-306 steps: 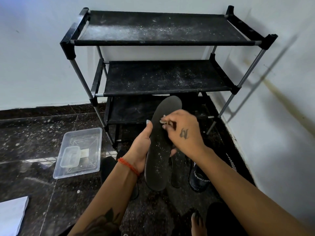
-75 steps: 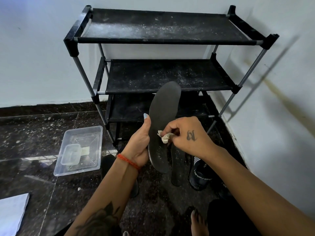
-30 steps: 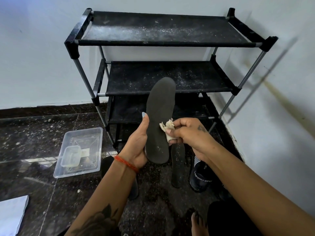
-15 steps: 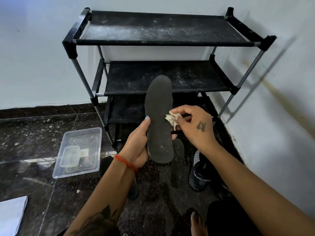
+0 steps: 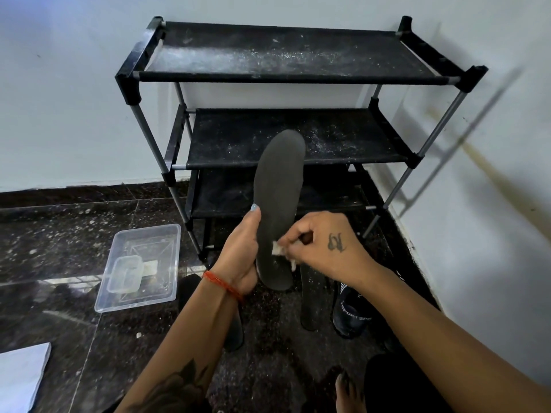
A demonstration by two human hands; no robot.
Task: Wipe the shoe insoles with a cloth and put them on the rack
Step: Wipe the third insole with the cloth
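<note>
My left hand [image 5: 243, 250] grips a dark grey insole [image 5: 280, 192] by its lower left edge and holds it upright in front of the black three-shelf rack [image 5: 286, 76]. My right hand [image 5: 323, 244] pinches a small crumpled white cloth [image 5: 277, 249] and presses it on the insole's lower part. Another insole [image 5: 311, 296] lies flat on the floor below my right hand. A third dark insole [image 5: 232, 332] lies on the floor, mostly hidden under my left forearm. The rack's shelves are dusty and bare.
A clear plastic tray [image 5: 165, 281] with a small tub in it sits on the dark speckled floor at the left. A black shoe [image 5: 350, 312] stands near the right wall. White paper [image 5: 18, 380] lies at the bottom left. My bare foot [image 5: 347, 394] shows at the bottom.
My right hand has slid the cloth down from the insole's middle to its lower part. The insole stays upright in my left hand at about the same height.
</note>
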